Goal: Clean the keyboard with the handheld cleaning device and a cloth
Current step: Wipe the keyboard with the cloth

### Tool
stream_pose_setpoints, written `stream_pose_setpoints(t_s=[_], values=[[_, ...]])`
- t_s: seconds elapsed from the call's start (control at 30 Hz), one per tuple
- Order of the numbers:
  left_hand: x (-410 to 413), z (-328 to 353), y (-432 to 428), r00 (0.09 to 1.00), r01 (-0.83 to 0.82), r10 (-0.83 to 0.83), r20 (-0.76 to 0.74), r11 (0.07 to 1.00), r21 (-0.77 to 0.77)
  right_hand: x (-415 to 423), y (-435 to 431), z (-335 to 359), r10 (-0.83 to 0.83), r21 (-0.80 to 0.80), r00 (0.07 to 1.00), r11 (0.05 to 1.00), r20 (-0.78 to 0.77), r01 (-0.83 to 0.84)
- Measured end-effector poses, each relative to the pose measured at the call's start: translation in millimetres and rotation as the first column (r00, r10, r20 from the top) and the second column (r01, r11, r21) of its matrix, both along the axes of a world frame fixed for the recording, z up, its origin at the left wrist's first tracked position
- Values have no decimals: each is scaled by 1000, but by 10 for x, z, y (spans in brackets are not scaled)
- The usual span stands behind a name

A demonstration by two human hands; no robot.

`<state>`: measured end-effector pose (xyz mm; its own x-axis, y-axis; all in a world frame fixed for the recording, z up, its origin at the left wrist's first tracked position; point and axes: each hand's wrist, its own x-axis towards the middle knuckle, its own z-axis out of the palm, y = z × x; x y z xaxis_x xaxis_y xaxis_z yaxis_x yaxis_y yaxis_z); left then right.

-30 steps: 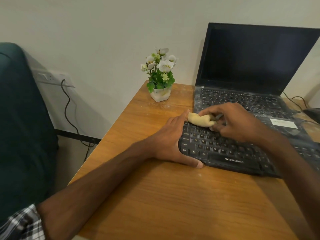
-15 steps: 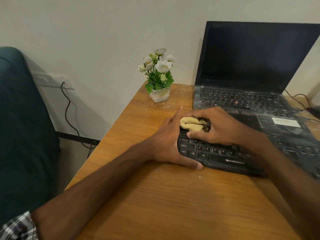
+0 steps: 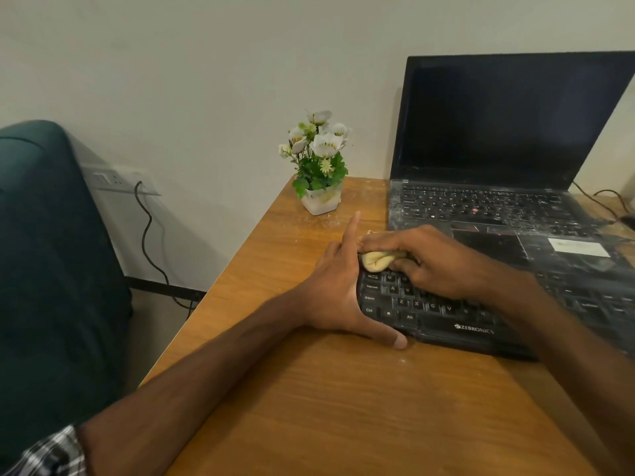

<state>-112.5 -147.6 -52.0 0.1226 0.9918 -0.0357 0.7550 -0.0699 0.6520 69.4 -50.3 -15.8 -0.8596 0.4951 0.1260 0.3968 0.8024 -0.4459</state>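
Fingers (image 3: 388,240) of the right hand (image 3: 443,266) curl down over a bunched yellow cloth (image 3: 376,260), clamping it against the top left corner of the black Zebronics keyboard (image 3: 446,317). The left hand (image 3: 338,290) braces the keyboard's left end, fingers straight and together, thumb laid along the front edge. No handheld cleaning device shows; if it is under the right hand, I cannot tell. The wiping looks under way at this corner, with the rows to the right probably left to do; that end is too blurred to judge. The keyboard sits on a wooden table (image 3: 343,407) flecked with pale specks, in front of an open laptop (image 3: 498,132) with a dusty deck. A potted flower (image 3: 321,201) stands beside it, against a plain wall with a socket (image 3: 113,178).
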Motion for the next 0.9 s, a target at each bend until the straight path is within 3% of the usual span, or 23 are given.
stream_pose_setpoints(t_s=[0.33,0.4,0.5,0.57,0.67,0.9], values=[[-22,23,7,999,-17,17,-46,1000,-6,316,115,407,-19,-63,972,997,235,34],[-10,33,7,998,-7,6,-60,1000,-10,313,115,421,-57,-26,978,998,203,64],[12,45,-4,997,9,-10,-72,1000,-13,132,26,292,-154,-21,987,988,-51,153],[14,43,-14,997,15,-15,-76,1000,5,-17,-74,149,-134,21,982,990,-134,138],[7,32,-14,998,8,-7,-55,1000,17,-110,-139,1,-84,70,992,993,-95,91],[-7,37,-26,999,-35,36,-24,999,25,117,5,245,-75,-21,997,997,31,75]])
